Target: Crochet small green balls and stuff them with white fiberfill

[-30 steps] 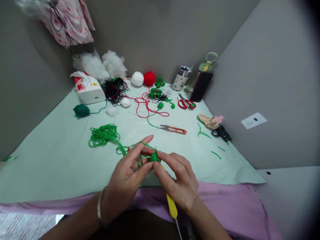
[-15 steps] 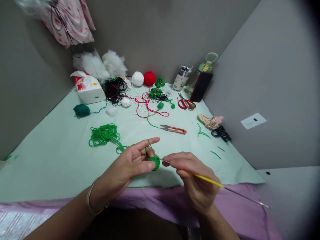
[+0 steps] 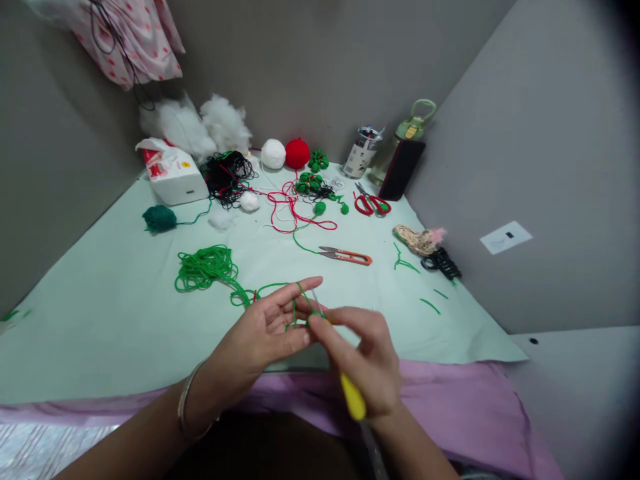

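Note:
My left hand pinches a small green crochet piece, now mostly hidden behind the fingers. Green yarn passes over its raised index finger. In my right hand is a crochet hook with a yellow handle, its thin metal tip pointing up beside the left fingers. The right thumb and fingertips meet the left ones at the piece. From the left hand the yarn runs back to a loose green skein on the table.
Orange thread snips lie just beyond my hands. Red-handled scissors, a phone and a bottle are at back right. Red yarn, black yarn and a tissue pack lie farther back. A wall bounds the right side.
My right hand has moved left and turned, so the hook's tip points up and its rear end points down toward me. The green piece, visible before, is now mostly covered.

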